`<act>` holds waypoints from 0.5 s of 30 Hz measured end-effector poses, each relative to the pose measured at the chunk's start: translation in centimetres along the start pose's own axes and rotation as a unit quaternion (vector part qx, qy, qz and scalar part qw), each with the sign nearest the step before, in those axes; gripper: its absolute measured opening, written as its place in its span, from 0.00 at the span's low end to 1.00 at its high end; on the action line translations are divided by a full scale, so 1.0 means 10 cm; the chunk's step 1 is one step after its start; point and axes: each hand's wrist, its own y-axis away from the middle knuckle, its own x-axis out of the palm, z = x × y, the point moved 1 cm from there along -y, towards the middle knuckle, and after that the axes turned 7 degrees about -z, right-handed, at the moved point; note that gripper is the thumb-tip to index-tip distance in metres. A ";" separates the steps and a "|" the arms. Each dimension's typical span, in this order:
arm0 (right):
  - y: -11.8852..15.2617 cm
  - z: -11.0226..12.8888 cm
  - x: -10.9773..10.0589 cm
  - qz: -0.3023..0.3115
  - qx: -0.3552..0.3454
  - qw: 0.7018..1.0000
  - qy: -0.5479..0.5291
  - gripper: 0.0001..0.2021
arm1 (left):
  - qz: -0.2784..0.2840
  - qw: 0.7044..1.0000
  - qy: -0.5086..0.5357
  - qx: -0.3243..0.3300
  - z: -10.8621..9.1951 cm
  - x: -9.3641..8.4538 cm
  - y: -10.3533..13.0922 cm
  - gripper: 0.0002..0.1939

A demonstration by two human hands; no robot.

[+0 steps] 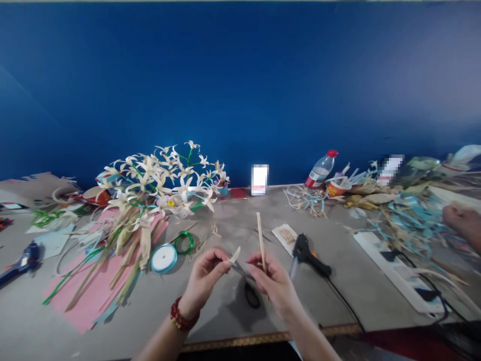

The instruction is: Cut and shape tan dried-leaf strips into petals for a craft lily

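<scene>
My left hand [206, 276] pinches a small cream petal-shaped piece [235, 254] between thumb and fingertips. Closed around a thin pale flat stick [260, 231], my right hand [273, 282] keeps it nearly upright a short way to the right. Black-handled scissors [252, 295] lie on the table between and below the hands, partly covered by them. To the left are a blue-rimmed white ribbon spool [164, 258] and a green tape roll [184, 242]. Past the right hand rests a black glue gun [311, 255] beside a small white packet [284, 237].
Cream flowers on green stems [165, 175] stand at the back left, above pink sheets [84, 296] with dried husks. A bottle [322, 169], a power strip [398, 273] and a glue gun cable [343, 303] are to the right. Another person's hand [463, 223] is at far right.
</scene>
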 end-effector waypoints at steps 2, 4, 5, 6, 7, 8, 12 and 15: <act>0.04 -0.04 0.10 0.021 -0.028 0.999 -0.004 0.22 | -0.012 0.999 0.035 -0.014 0.03 0.07 0.03 0.09; 0.07 -0.06 0.17 0.027 -0.051 0.998 -0.014 0.20 | -0.025 0.998 0.059 -0.021 0.06 0.13 0.06 0.09; 0.07 -0.06 0.19 0.025 -0.057 0.998 -0.016 0.19 | -0.029 0.997 0.068 -0.024 0.08 0.15 0.08 0.09; 0.08 -0.05 0.21 0.022 -0.060 0.998 -0.014 0.18 | -0.030 0.997 0.074 -0.025 0.09 0.17 0.09 0.09; 0.07 -0.05 0.21 0.020 -0.060 0.998 -0.011 0.18 | -0.025 0.996 0.076 -0.025 0.10 0.18 0.10 0.08; 0.06 -0.05 0.20 0.020 -0.058 0.998 -0.009 0.18 | -0.016 0.997 0.074 -0.024 0.10 0.18 0.11 0.08; 0.02 -0.03 0.15 0.055 -0.006 0.998 -0.044 0.18 | 0.006 1.000 0.025 0.016 0.07 0.12 0.10 0.05; 0.01 0.01 0.13 0.080 0.052 0.991 -0.092 0.19 | 0.001 0.992 -0.072 0.102 0.00 0.04 0.05 0.10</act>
